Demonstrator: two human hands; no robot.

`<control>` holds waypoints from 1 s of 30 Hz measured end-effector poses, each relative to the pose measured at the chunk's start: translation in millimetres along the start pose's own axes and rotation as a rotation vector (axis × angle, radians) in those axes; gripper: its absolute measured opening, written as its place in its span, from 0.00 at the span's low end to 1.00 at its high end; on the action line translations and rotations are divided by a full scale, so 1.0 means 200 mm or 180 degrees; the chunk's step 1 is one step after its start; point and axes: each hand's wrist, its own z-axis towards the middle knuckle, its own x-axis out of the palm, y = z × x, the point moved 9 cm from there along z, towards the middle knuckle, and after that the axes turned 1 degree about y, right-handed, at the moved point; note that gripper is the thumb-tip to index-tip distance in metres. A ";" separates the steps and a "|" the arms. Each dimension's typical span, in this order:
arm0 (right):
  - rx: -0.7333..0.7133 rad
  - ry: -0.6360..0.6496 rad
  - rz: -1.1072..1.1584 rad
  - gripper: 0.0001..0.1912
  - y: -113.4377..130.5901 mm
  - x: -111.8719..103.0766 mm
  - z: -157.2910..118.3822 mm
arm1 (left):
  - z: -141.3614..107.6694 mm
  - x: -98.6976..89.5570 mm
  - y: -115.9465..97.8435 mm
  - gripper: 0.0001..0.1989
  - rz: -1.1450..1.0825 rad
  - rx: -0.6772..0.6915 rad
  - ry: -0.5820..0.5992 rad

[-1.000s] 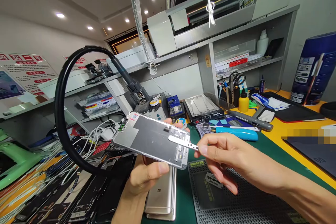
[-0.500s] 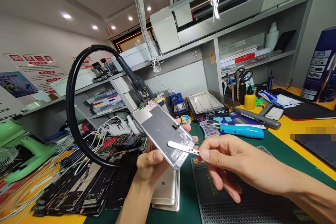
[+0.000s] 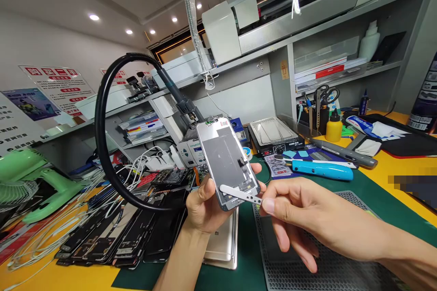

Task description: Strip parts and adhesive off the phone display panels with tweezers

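A phone screen assembly (image 3: 221, 157) is held up by my left hand (image 3: 204, 207), its grey back facing me, thumb on the left edge and fingertips showing past the right edge. Between the thumb and index finger of my right hand (image 3: 293, 204) is a thin flat metal tool (image 3: 241, 194) with small holes near the held end. The tool's rounded end lies over the lower part of the assembly; whether it touches cannot be made out. Below my hands, a gold phone (image 3: 221, 248) lies on the green mat (image 3: 251, 254), beside a perforated grey pad (image 3: 327, 261).
Several dark phone parts (image 3: 129, 236) lie at left under a black flexible hose (image 3: 100, 145). White cables (image 3: 44, 241) and a green fan (image 3: 41, 191) are further left. Behind are a heating plate (image 3: 273, 132), a blue-handled tool (image 3: 321, 169) and a yellow bottle (image 3: 333, 128).
The phone assembly has turned more upright in my left hand. The camera view has shifted, moving the surroundings to the right. My right hand still pinches the metal tool over the assembly's lower part.
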 end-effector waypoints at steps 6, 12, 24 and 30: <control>0.0274 -0.0476 -0.0590 0.26 -0.04 -0.07 0.01 | 0.00 -0.02 0.00 0.31 -0.0009 -0.0037 -0.0056; 0.0146 -0.0411 -0.0689 0.26 -0.01 -0.06 0.00 | 0.01 -0.04 0.01 0.31 -0.0054 -0.0063 -0.0153; 0.0268 0.0028 -0.0485 0.19 0.03 -0.02 -0.05 | 0.03 -0.03 0.01 0.30 -0.0198 0.0055 -0.0241; 0.0153 0.0030 -0.0569 0.20 0.03 -0.02 -0.05 | 0.03 -0.04 -0.01 0.29 -0.0195 0.0108 -0.0337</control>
